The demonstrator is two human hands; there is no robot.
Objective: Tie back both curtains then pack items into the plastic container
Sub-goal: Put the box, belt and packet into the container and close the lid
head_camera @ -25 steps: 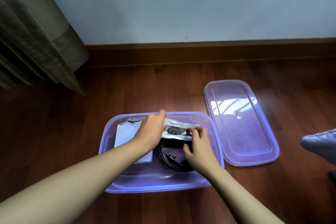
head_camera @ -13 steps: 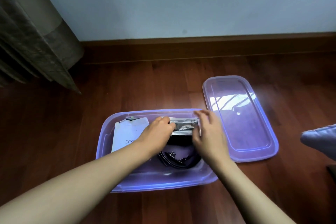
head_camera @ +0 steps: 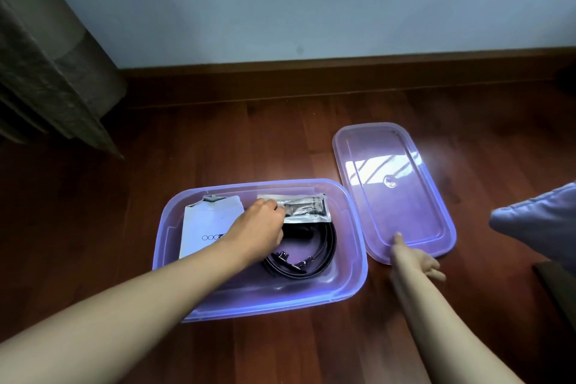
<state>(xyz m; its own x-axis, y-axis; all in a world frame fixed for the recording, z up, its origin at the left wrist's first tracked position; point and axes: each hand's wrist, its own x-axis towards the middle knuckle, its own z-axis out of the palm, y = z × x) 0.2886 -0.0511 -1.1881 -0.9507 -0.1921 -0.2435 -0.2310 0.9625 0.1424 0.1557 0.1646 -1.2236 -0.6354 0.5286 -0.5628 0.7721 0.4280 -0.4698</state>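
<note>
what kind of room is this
Probably a room in a home, maybe a bedroom: wooden floor, skirting board, a long curtain at the left, and a plastic container on the floor.

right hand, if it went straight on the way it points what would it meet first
The purple lid lying on the floor: the right hand points away from the person, fingertip at the lid's near rim. Whether it touches is unclear from this view.

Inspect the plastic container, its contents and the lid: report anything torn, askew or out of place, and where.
The white envelope, at the left in the container, has a ragged far edge that looks torn open. The lid lies off, on the floor to the right, angled against the container. Nothing looks spilled.
</note>
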